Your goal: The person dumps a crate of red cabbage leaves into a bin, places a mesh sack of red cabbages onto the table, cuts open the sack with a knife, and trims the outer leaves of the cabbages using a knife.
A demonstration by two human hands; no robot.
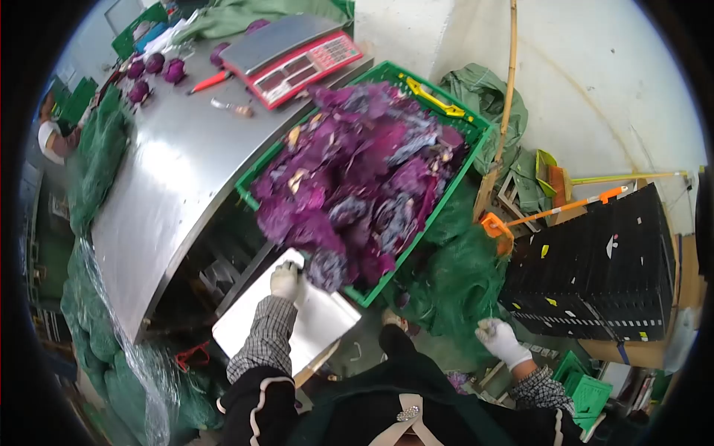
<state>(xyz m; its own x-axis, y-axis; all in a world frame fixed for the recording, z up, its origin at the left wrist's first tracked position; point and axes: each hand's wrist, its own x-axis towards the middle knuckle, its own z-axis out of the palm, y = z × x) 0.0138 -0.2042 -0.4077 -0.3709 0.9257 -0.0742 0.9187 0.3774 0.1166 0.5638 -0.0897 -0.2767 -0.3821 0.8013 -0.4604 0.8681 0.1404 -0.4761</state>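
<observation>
A white glove covers my left hand (pixel 285 280), which is closed at the upper edge of a white box (pixel 320 327), close below the crate; what its fingers grip is too small to tell. My right hand (pixel 501 340), also in a white glove, is held out at the lower right beside green netting (pixel 454 282), its fingers curled and blurred. Purple cabbage leaves (pixel 357 171) are heaped in a green crate (pixel 428 230) beside the metal table (pixel 156 193). A yellow strip (pixel 435 98) lies at the crate's far end.
On the table are a red scale (pixel 309 70), a red-handled tool (pixel 210 82), a small knife (pixel 232 108) and several purple cabbages (pixel 175 70). Black crates (pixel 587 260) are stacked at right. Another person (pixel 56 141) is at far left. A bamboo pole (pixel 509 82) leans upright.
</observation>
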